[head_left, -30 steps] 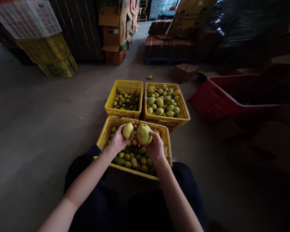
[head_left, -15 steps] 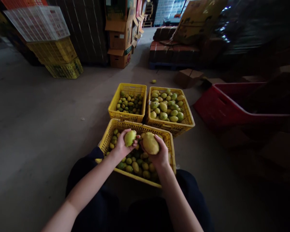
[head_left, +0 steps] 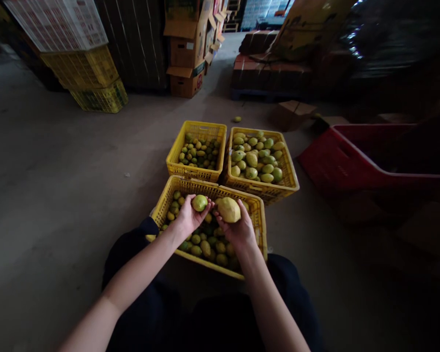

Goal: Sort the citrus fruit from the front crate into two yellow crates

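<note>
My left hand (head_left: 187,218) is closed around a small green-yellow lemon (head_left: 199,203), which now shows a rounded end. In my right hand (head_left: 243,231) lies a larger, paler yellow lemon (head_left: 229,210), gripped between thumb and fingers. Both hands are close together above the near yellow crate (head_left: 262,230), their fingertips almost meeting. Beneath them, green and yellow lemons (head_left: 205,248) fill the lower part of that crate, partly hidden by my hands and forearms.
Behind stand a yellow crate of smaller lemons (head_left: 170,155) and a yellow crate of larger ones (head_left: 292,178). A red bin (head_left: 326,156) is at the right. One lemon (head_left: 237,119) lies on the floor near an open carton (head_left: 292,115). Stacked crates (head_left: 84,68) stand far left.
The small lemon has turned in my left hand from lengthwise to nearly end-on. The large lemon has tilted slightly in my right hand. The view has shifted a little.
</note>
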`<state>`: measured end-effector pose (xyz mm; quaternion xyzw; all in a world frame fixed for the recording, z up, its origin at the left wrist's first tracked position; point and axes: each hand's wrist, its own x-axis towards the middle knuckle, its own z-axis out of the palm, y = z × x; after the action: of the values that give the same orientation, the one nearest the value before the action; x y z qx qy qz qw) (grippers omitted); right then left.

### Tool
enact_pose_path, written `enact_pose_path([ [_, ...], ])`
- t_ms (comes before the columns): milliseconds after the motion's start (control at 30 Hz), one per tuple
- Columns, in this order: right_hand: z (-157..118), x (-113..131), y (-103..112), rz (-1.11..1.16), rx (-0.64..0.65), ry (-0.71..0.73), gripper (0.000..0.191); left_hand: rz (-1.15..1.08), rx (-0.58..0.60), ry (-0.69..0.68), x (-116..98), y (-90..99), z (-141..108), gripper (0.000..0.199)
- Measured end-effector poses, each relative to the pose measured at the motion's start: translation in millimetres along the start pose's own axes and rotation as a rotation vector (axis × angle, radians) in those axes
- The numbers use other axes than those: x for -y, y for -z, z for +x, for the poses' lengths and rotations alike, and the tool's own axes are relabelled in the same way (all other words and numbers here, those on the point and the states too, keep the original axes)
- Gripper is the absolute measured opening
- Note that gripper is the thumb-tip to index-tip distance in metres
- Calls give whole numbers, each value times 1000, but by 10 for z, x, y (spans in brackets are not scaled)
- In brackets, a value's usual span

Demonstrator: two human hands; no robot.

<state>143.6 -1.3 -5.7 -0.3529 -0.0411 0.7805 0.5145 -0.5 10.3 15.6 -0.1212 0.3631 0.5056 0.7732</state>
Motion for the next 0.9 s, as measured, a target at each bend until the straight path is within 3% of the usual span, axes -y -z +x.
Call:
enact_pose_path([
  [200, -11, -17, -54, 64, -66, 18, 19, 2, 2, -11, 0, -12, -39, 34],
  [367, 22, -53, -1, -15, -36, 59, 28, 127, 24, -75, 25, 4, -2, 30],
  [433, 26, -70, 23, -104, -49, 193, 31, 259, 32, -246, 55, 9, 1, 20],
  [567, -13, -68, 24, -483, -145, 701, 49, 617, 213, -740, 80, 34, -33, 46],
  [633, -42, -44, 10, -683, -132, 890, 54, 869, 313, -889, 61, 60, -39, 45],
  [700, -69, -13, 0, -785, -92, 962, 54, 1083, 366, -989, 32, 90, -23, 42],
  [800, -103, 20, -6, -817, -54, 954, 51, 1172, 404, -1020, -5, 117, 18, 44],
  [900, -128, 34, -16, -771, -54, 897, 48, 1095, 418, -884, -37, 105, 18, 51],
])
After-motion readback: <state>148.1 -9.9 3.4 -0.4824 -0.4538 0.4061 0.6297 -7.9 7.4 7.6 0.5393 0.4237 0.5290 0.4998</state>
